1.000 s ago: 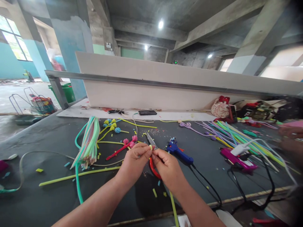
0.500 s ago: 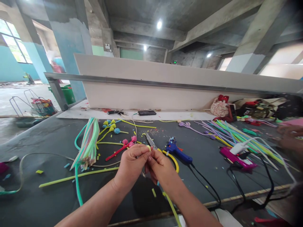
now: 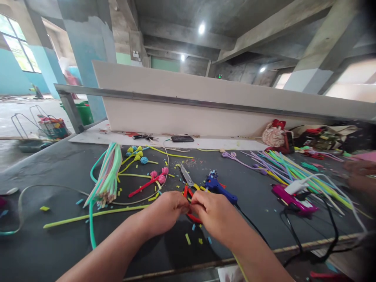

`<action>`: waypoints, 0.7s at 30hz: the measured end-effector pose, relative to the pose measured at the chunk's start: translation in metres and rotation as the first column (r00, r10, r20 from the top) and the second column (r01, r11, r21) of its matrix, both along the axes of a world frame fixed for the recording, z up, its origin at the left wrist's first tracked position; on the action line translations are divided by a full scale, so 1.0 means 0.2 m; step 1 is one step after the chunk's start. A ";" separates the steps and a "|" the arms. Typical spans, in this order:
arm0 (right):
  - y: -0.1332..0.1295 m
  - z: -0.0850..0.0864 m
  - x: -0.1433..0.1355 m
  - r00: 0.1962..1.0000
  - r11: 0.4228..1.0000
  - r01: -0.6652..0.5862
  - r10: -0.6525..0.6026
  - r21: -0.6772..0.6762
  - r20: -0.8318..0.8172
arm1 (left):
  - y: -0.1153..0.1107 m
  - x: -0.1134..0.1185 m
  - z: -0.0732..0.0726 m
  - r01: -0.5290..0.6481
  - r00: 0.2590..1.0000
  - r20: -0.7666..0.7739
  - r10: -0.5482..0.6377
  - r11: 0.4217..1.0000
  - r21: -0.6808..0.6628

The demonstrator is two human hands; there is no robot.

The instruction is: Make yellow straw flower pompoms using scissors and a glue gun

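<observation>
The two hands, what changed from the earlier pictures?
The left hand and right hand moved nearer the person, fingertips still close together. The yellow bit they pinched isn't visible now, maybe hidden. The blue glue gun and stem bundle stayed put.

Dark table (image 3: 258,196) with scissors (image 3: 187,175), glue gun (image 3: 223,191)

Lamps (image 3: 201,28) glow above us among concrete beams (image 3: 273,25); daylight brightens the left-hand window (image 3: 19,45), and a pale panel (image 3: 188,81) backs the dark table (image 3: 67,170).
</observation>
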State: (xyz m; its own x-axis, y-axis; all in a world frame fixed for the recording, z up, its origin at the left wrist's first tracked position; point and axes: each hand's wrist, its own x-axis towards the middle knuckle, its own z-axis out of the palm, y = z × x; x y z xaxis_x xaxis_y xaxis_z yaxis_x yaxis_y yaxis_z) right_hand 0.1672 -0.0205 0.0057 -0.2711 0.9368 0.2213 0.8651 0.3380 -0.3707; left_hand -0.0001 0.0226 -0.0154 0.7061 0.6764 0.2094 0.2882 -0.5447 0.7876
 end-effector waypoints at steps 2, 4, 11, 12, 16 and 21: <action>0.00 0.00 0.01 0.999 1.000 -0.031 0.031 -0.002 -0.043 | -0.01 -0.02 0.03 0.030 0.999 -0.031 -0.034 0.993 -0.116; 0.01 0.01 0.02 0.993 0.999 -0.041 0.038 -0.021 -0.113 | -0.01 -0.03 0.06 0.046 0.998 -0.034 -0.053 0.981 -0.189; 0.02 0.03 0.03 0.958 0.995 -0.032 0.004 -0.093 -0.287 | -0.02 -0.05 0.07 0.046 0.999 0.032 -0.039 0.963 -0.265; 0.02 0.03 0.03 0.953 0.994 -0.030 -0.002 -0.102 -0.303 | -0.02 -0.05 0.07 0.044 0.998 0.055 -0.031 0.962 -0.270; 0.01 0.04 0.03 0.940 0.991 -0.025 -0.021 -0.132 -0.340 | -0.01 -0.04 0.07 0.049 0.995 0.094 -0.022 0.956 -0.291; 0.02 0.04 0.04 0.861 0.967 -0.073 -0.062 -0.245 -0.505 | -0.01 -0.05 0.08 0.009 0.989 0.142 0.049 0.925 -0.380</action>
